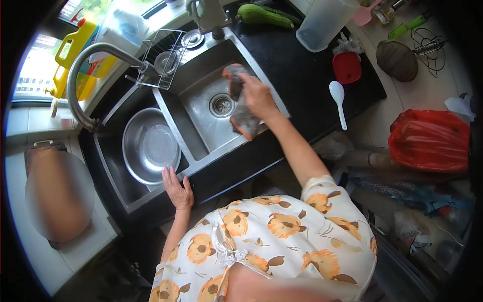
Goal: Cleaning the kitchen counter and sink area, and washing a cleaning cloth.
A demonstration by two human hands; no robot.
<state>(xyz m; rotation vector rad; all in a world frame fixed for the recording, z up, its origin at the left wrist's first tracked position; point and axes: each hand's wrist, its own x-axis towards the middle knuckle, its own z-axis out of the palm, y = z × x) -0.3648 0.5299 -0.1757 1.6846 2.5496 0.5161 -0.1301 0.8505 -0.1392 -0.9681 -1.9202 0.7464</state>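
My right hand grips a grey cleaning cloth with orange edging over the right basin of a steel double sink. The cloth hangs along the basin's right side, beside the drain strainer. My left hand rests with fingers spread at the sink's front rim, its fingertips at the edge of a round metal bowl. That bowl sits tilted in the left basin. Whether the fingertips press on the bowl or only lie over it, I cannot tell.
A curved faucet arches at the left, near a wire rack and yellow jugs. On the black counter are a green gourd, a plastic pitcher, a red lid and a white spoon.
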